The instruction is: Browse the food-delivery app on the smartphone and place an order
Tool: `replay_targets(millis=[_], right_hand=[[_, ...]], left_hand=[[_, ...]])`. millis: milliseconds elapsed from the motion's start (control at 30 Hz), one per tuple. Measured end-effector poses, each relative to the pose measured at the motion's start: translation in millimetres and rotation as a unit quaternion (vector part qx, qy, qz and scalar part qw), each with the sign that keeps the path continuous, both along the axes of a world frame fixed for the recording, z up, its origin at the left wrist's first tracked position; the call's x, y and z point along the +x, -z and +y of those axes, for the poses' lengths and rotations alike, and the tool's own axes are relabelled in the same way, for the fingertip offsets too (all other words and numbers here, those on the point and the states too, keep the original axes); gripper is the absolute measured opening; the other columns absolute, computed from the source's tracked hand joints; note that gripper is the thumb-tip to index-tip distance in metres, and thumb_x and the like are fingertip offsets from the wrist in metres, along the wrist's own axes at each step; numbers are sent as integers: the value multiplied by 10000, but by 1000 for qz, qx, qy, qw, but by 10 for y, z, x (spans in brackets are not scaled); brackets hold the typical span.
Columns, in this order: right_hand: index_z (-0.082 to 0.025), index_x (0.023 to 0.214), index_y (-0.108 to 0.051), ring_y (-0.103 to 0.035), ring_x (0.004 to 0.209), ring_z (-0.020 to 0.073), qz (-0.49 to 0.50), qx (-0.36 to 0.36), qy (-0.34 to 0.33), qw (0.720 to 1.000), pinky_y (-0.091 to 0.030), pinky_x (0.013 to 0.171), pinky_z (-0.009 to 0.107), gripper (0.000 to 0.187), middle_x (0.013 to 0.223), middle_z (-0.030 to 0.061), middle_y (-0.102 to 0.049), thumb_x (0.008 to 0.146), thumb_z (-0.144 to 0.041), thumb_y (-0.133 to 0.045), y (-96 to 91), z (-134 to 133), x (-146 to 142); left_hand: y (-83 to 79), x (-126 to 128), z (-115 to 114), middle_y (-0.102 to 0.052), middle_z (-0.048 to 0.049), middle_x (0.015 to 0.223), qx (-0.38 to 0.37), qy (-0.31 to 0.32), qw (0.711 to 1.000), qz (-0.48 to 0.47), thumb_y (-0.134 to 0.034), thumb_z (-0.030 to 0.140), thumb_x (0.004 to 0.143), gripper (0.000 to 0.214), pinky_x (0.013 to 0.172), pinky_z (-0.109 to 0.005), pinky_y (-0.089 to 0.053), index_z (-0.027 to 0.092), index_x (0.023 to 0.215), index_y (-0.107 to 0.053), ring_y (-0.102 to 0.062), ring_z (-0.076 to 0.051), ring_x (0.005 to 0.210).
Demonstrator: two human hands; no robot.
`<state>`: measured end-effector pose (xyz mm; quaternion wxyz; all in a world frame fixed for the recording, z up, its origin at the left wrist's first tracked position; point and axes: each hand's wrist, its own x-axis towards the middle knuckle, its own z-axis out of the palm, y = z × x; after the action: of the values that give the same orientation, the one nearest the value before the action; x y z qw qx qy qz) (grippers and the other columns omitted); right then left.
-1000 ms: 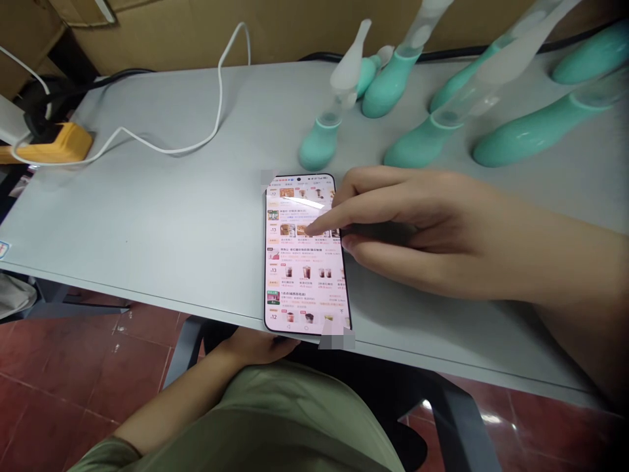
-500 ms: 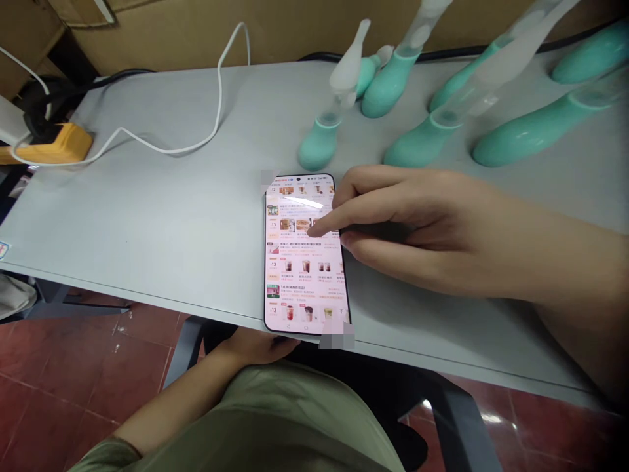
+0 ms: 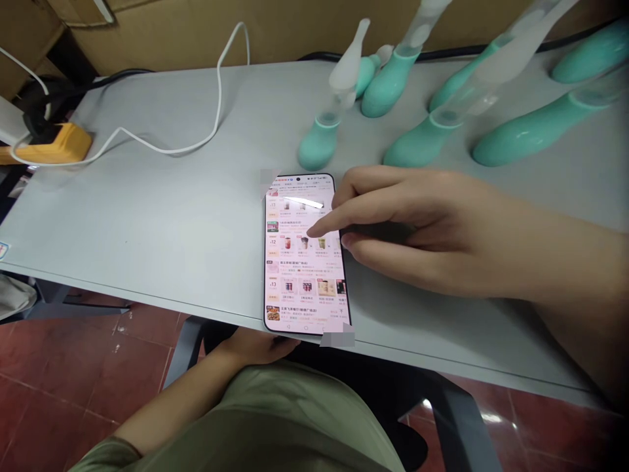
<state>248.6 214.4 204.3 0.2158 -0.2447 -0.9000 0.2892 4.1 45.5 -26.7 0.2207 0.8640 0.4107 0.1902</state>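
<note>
A smartphone (image 3: pixel 305 282) lies face up near the table's front edge, its lit screen showing a list with small pictures of drinks. My right hand (image 3: pixel 417 223) reaches over from the right, its index finger stretched out to the middle of the screen. Whether the fingertip touches the glass or hovers just above it, I cannot tell. The thumb lies along the phone's right edge, and nothing is held in this hand. Below the table edge, my left hand (image 3: pixel 258 345) rests at my lap, with its fingers mostly hidden.
Several teal squeeze bulbs (image 3: pixel 317 147) with clear necks and whitish tips stand at the back right of the grey table (image 3: pixel 162 216). A white cable (image 3: pixel 170 152) winds across the left from a yellow power strip (image 3: pixel 71 144). Cardboard (image 3: pixel 171 33) lines the back.
The list on the phone screen has scrolled upward, bringing other entries into view. My right hand stays in nearly the same place, and my left hand has not moved.
</note>
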Motion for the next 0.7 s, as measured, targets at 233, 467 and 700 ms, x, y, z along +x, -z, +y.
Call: replay_targets(millis=[233,467,700], right_hand=[[-306,1113,-795,-696,792,188,-6,3,16,1000,-582,698,379,294,1009,29,-738,946,-226,-568,-15,-12,-13],[-270,1194,-758,-666,778,185,-2,8,61,998,-531,651,370,290,970,39,-712,962,-264,-584,-15,-33,-5],[-311,1113,-807,-700,814,186,-7,-12,9,1000,-569,692,362,295,1033,34,-732,947,-224,-580,-24,-17,-1]], left_hand=[[-7,9,-1,-749,-76,1382,-8,0,1000,-1,-663,394,996,486,1166,-455,-559,266,1465,-658,-665,-304,1358],[-23,7,3,-750,-86,1380,-20,14,1000,-17,-623,374,1024,500,1146,-409,-573,231,1503,-619,-670,-283,1353],[-29,10,6,-747,-88,1384,-17,14,1000,-14,-625,369,1023,507,1143,-410,-576,235,1511,-610,-669,-284,1354]])
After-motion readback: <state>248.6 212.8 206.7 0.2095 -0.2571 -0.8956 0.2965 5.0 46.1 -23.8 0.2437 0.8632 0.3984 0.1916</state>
